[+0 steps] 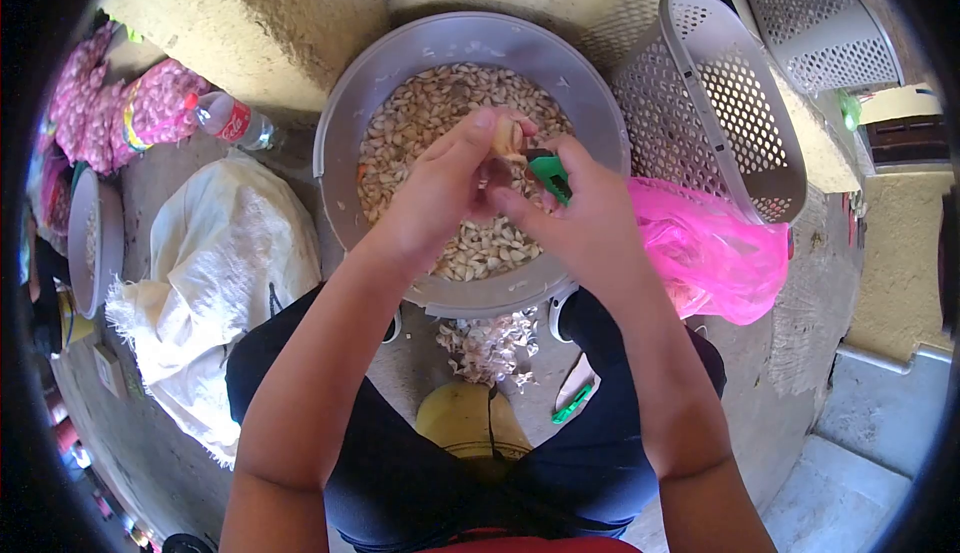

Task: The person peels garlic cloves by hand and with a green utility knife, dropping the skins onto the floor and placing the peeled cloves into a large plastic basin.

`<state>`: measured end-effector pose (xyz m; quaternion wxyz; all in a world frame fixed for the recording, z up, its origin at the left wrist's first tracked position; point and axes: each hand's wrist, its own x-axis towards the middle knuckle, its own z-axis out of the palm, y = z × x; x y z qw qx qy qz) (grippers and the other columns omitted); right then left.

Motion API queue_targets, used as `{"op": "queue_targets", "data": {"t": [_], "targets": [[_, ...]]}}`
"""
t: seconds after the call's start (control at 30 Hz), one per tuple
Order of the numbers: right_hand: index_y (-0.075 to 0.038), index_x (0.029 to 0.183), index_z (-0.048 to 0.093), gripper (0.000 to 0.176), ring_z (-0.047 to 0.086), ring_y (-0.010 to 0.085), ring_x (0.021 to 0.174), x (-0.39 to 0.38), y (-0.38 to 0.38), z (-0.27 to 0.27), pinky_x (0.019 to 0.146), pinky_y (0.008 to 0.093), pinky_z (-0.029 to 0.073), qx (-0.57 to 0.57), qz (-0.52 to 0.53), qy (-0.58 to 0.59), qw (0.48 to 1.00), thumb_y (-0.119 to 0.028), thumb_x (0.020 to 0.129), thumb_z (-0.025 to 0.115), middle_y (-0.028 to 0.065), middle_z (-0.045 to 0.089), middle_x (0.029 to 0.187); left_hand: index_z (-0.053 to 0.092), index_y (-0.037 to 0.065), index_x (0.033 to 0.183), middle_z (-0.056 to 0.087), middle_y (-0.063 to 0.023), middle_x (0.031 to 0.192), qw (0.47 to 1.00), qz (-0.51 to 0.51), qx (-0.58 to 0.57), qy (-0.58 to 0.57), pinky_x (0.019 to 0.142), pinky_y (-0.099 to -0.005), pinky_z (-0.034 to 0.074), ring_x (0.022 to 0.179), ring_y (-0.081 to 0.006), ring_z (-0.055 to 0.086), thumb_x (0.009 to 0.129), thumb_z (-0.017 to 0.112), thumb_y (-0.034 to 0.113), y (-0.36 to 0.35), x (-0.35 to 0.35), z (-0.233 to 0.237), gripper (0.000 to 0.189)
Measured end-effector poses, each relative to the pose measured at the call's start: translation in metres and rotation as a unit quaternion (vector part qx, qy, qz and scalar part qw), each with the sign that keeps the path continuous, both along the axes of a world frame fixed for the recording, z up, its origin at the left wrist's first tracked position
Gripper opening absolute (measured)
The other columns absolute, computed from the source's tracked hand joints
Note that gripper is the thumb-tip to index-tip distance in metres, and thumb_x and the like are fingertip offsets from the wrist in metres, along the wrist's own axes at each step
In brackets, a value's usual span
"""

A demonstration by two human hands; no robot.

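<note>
My left hand [445,178] is closed around a garlic clove [508,140], pinched near its fingertips. Against that clove, my right hand [580,198] grips a small green-handled knife [550,175]; its blade is mostly hidden by my fingers. Both hands are held above a large grey tub [345,103]. Many peeled garlic cloves [490,253] fill the bottom of the tub. Dry garlic skins [490,348] lie in a heap on the floor between my feet.
A white woven sack [225,253] stands left, near a cola bottle [232,123] and pink net bags of garlic [165,103]. At right are a perforated grey basket [690,93] and a pink plastic bag [710,253]. A green-handled tool [573,403] lies by my leg.
</note>
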<state>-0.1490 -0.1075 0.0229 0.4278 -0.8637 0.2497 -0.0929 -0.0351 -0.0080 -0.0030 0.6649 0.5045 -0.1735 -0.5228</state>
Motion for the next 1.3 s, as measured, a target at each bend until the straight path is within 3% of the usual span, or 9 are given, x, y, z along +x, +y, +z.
{"op": "queue_targets", "data": {"t": [0.1, 0.3, 0.4, 0.5, 0.6, 1.0, 1.1, 1.2, 1.3], "targets": [[-0.006, 0.090, 0.052, 0.037, 0.060, 0.0280, 0.063, 0.003, 0.001, -0.004, 0.056, 0.0377, 0.046, -0.060, -0.018, 0.023, 0.998, -0.037, 0.073, 0.064, 0.0123, 0.059, 0.069, 0.049, 0.010, 0.106, 0.054, -0.0024, 0.092, 0.995, -0.018, -0.026, 0.093, 0.061, -0.0255, 0.044, 0.075, -0.0106, 0.051, 0.092, 0.028, 0.039, -0.001, -0.006, -0.005, 0.039], [-0.005, 0.083, 0.054, 0.041, 0.059, 0.0317, 0.063, 0.006, 0.001, -0.016, 0.054, 0.0395, 0.045, -0.082, -0.036, -0.031, 0.995, -0.043, 0.070, 0.064, 0.0138, 0.059, 0.066, 0.048, 0.009, 0.107, 0.054, -0.0054, 0.100, 0.979, -0.034, -0.085, 0.182, 0.080, -0.0336, 0.041, 0.091, -0.0161, 0.053, 0.093, 0.025, 0.039, -0.003, -0.010, -0.022, 0.040], [-0.004, 0.084, 0.055, 0.043, 0.059, 0.0327, 0.064, 0.006, 0.001, -0.016, 0.055, 0.0399, 0.044, -0.073, -0.033, -0.014, 0.997, -0.045, 0.070, 0.064, 0.0148, 0.059, 0.067, 0.050, 0.011, 0.096, 0.052, 0.0014, 0.083, 0.972, 0.012, -0.096, 0.212, 0.067, -0.0255, 0.038, 0.075, -0.0090, 0.048, 0.093, 0.028, 0.037, -0.005, -0.018, -0.013, 0.034], [-0.004, 0.085, 0.055, 0.044, 0.059, 0.0331, 0.065, 0.007, 0.003, -0.021, 0.056, 0.0400, 0.045, -0.068, -0.033, -0.041, 0.996, -0.045, 0.071, 0.063, 0.0154, 0.059, 0.068, 0.049, 0.012, 0.096, 0.052, 0.0006, 0.088, 0.968, 0.039, -0.111, 0.221, 0.071, -0.0269, 0.037, 0.079, -0.0101, 0.048, 0.093, 0.028, 0.038, -0.006, -0.022, -0.010, 0.034], [-0.003, 0.086, 0.056, 0.044, 0.059, 0.0329, 0.065, 0.008, 0.005, -0.021, 0.056, 0.0402, 0.045, -0.088, -0.032, -0.053, 0.994, -0.045, 0.072, 0.062, 0.0156, 0.059, 0.068, 0.049, 0.006, 0.103, 0.053, -0.0054, 0.101, 0.946, 0.027, -0.175, 0.273, 0.091, -0.0319, 0.035, 0.099, -0.0171, 0.049, 0.093, 0.027, 0.036, -0.004, -0.021, -0.018, 0.039], [-0.003, 0.089, 0.055, 0.049, 0.059, 0.0325, 0.063, 0.009, 0.013, -0.024, 0.055, 0.0403, 0.045, -0.099, -0.049, -0.054, 0.992, -0.049, 0.073, 0.058, 0.0153, 0.059, 0.066, 0.048, 0.007, 0.100, 0.053, -0.0021, 0.095, 0.930, 0.054, -0.190, 0.309, 0.089, -0.0291, 0.037, 0.095, -0.0151, 0.050, 0.092, 0.029, 0.036, -0.003, -0.027, -0.010, 0.036], [-0.003, 0.090, 0.056, 0.049, 0.059, 0.0327, 0.063, 0.009, 0.012, -0.024, 0.056, 0.0406, 0.045, -0.094, -0.042, -0.050, 0.993, -0.049, 0.073, 0.058, 0.0155, 0.059, 0.066, 0.048, 0.006, 0.099, 0.052, -0.0027, 0.095, 0.938, 0.050, -0.187, 0.289, 0.089, -0.0288, 0.037, 0.095, -0.0146, 0.050, 0.093, 0.028, 0.035, -0.003, -0.026, -0.012, 0.035], [-0.003, 0.090, 0.055, 0.049, 0.058, 0.0335, 0.063, 0.009, 0.008, -0.024, 0.056, 0.0414, 0.045, -0.085, -0.027, -0.064, 0.994, -0.049, 0.074, 0.058, 0.0160, 0.058, 0.066, 0.047, 0.006, 0.098, 0.052, -0.0036, 0.094, 0.969, 0.058, -0.113, 0.212, 0.089, -0.0287, 0.037, 0.095, -0.0145, 0.049, 0.093, 0.029, 0.035, -0.002, -0.024, -0.007, 0.035], [-0.002, 0.088, 0.055, 0.049, 0.058, 0.0345, 0.063, 0.008, 0.006, -0.023, 0.056, 0.0419, 0.044, -0.073, -0.025, -0.053, 0.996, -0.049, 0.074, 0.057, 0.0166, 0.058, 0.066, 0.047, 0.004, 0.097, 0.050, -0.0045, 0.093, 0.962, 0.048, -0.140, 0.228, 0.089, -0.0289, 0.037, 0.094, -0.0148, 0.049, 0.093, 0.028, 0.035, -0.003, -0.024, -0.013, 0.036]]}}
